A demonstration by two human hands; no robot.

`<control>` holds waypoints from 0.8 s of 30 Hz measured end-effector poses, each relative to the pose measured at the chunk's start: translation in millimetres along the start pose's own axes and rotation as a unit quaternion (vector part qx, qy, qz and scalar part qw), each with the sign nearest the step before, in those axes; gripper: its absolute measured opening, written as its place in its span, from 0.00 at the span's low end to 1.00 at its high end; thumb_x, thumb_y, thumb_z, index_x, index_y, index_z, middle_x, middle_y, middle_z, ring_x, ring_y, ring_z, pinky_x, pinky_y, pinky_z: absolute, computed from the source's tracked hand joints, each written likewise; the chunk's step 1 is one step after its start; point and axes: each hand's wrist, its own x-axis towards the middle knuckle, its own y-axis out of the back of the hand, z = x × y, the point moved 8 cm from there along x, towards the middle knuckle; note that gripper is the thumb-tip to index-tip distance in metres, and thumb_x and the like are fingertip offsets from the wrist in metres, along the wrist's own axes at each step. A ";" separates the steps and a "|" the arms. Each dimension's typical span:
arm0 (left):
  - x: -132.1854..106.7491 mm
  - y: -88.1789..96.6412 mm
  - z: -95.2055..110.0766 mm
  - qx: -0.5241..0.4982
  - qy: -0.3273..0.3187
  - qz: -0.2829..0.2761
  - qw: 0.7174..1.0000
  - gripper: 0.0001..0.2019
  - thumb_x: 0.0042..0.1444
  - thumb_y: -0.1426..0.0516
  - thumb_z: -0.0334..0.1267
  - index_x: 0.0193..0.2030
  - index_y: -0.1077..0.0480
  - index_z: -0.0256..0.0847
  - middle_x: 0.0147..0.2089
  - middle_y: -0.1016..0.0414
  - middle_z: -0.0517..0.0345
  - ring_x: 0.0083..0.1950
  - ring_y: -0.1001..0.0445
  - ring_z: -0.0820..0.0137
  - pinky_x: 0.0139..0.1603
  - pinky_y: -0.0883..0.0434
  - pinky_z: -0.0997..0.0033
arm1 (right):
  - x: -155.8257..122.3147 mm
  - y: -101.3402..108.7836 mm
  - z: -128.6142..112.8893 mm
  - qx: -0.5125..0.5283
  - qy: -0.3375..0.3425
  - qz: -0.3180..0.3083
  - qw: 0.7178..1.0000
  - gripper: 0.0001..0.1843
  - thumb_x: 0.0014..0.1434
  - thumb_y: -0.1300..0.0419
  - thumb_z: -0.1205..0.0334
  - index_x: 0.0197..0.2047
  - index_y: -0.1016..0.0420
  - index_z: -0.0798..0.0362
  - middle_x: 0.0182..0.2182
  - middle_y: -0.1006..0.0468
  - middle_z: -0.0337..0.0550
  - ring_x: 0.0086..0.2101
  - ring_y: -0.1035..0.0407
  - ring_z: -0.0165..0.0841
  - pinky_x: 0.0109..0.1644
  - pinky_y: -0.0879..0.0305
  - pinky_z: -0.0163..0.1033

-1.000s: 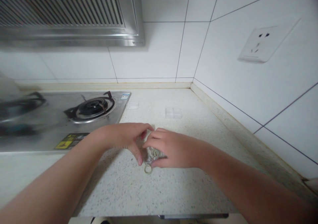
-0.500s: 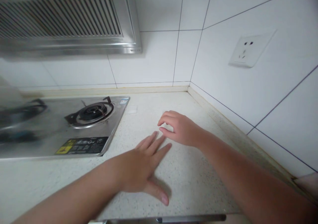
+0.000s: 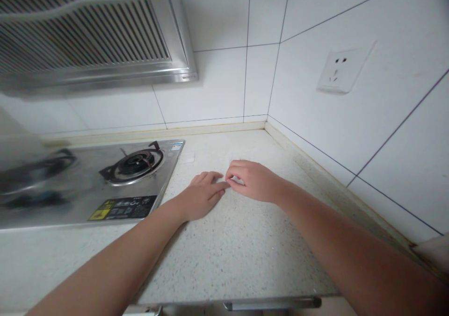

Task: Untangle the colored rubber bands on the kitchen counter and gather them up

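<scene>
My right hand [image 3: 254,180] is closed in a pinch low over the speckled white countertop [image 3: 228,260], thumb and fingertips together. Whatever it pinches, if anything, is too small or too pale to make out. From the left, my left hand [image 3: 201,195] rests on the counter with its fingers bent and drawn together. Its fingertips meet or nearly meet those of my right hand; I cannot tell what lies between them. A small pale rectangular patch [image 3: 187,157] lies on the counter beside the stove's edge.
At left is a steel gas stove [image 3: 168,166] with a black burner [image 3: 138,162] and a warning label [image 3: 122,207]. A range hood [image 3: 105,31] and a white cable [image 3: 105,0] hang above. The tiled right wall has a socket [image 3: 338,70]. A metal handle [image 3: 273,303] sits below the front edge.
My left hand has gone from spread fingers to bent, gathered ones and moved forward to my right fingertips. My right hand's thumb and fingers have closed together. The camera view has shifted slightly.
</scene>
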 end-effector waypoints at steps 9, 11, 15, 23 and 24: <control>-3.1 7.2 -70.5 0.056 0.147 0.062 0.986 0.20 0.69 0.57 0.49 0.64 0.35 0.63 0.58 0.38 0.50 0.60 0.38 0.56 0.61 0.40 0.48 | 0.4 -1.1 11.9 -0.013 -0.022 -0.009 1.000 0.07 0.62 0.45 0.66 0.35 0.26 0.54 0.35 0.25 0.41 0.34 0.34 0.29 0.42 0.40 0.37; -11.4 15.1 -95.3 0.083 0.206 0.091 0.971 0.20 0.68 0.55 0.48 0.62 0.31 0.59 0.55 0.36 0.48 0.59 0.37 0.55 0.61 0.40 0.49 | 0.0 -1.1 15.3 -0.017 -0.026 -0.013 0.999 0.07 0.62 0.45 0.66 0.35 0.26 0.54 0.34 0.25 0.41 0.34 0.34 0.30 0.42 0.40 0.37; -18.0 23.0 -123.2 0.105 0.246 0.107 0.957 0.21 0.68 0.55 0.45 0.58 0.27 0.48 0.52 0.33 0.46 0.56 0.35 0.56 0.62 0.39 0.51 | -1.0 -1.4 20.7 -0.016 -0.037 -0.018 0.999 0.07 0.61 0.45 0.65 0.35 0.26 0.54 0.35 0.25 0.42 0.33 0.34 0.29 0.41 0.40 0.37; -21.9 27.3 -80.2 0.065 0.181 0.159 0.968 0.27 0.69 0.57 0.50 0.66 0.38 0.33 0.65 0.37 0.35 0.68 0.42 0.52 0.69 0.45 0.47 | -0.7 0.0 21.9 -0.028 -0.044 -0.010 0.999 0.08 0.62 0.45 0.64 0.36 0.25 0.53 0.37 0.24 0.42 0.35 0.32 0.31 0.42 0.40 0.38; -19.4 19.0 -62.7 0.076 0.141 0.122 0.980 0.31 0.68 0.57 0.53 0.69 0.43 0.32 0.69 0.43 0.34 0.71 0.47 0.51 0.70 0.48 0.47 | -1.0 0.3 22.0 -0.029 -0.044 -0.007 0.999 0.08 0.62 0.45 0.63 0.36 0.25 0.53 0.37 0.24 0.42 0.35 0.32 0.31 0.42 0.40 0.38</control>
